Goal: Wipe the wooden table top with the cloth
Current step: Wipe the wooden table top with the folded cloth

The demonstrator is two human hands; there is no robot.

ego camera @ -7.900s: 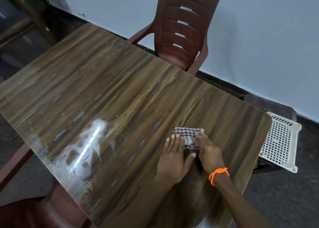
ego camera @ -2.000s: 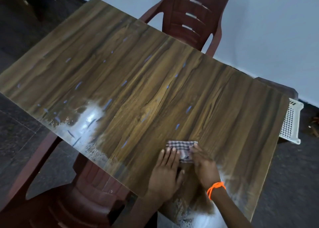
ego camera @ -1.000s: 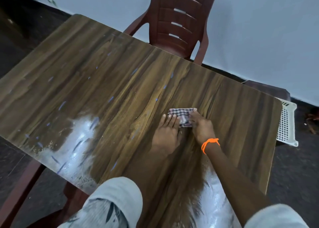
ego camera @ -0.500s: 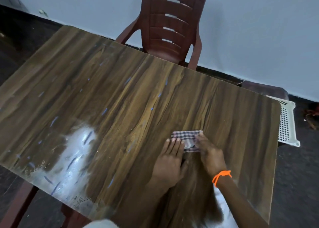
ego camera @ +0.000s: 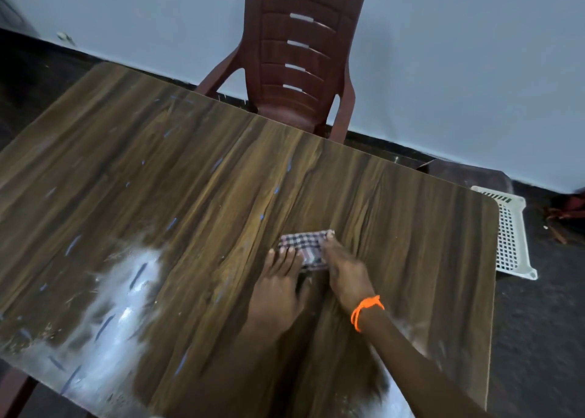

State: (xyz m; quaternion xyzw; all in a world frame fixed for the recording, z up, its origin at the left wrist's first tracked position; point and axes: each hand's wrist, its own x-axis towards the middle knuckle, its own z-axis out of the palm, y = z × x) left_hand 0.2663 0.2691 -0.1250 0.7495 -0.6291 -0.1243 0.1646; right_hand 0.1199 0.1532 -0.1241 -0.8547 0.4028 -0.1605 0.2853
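The cloth (ego camera: 305, 249) is a small folded checked pad, pale with dark and pinkish lines, lying flat on the wooden tabletop (ego camera: 411, 227) toward its right half. The left hand (ego camera: 278, 287) lies just left of the cloth, its straight fingers (ego camera: 285, 259) pressing on the cloth's near left edge. The right hand (ego camera: 345, 275) presses flat on the cloth's right part, fingers extended over it. An orange band (ego camera: 364, 310) circles the right wrist. A chair (ego camera: 300, 53) stands beyond the cloth; a white basket (ego camera: 512, 237) sits right of it.
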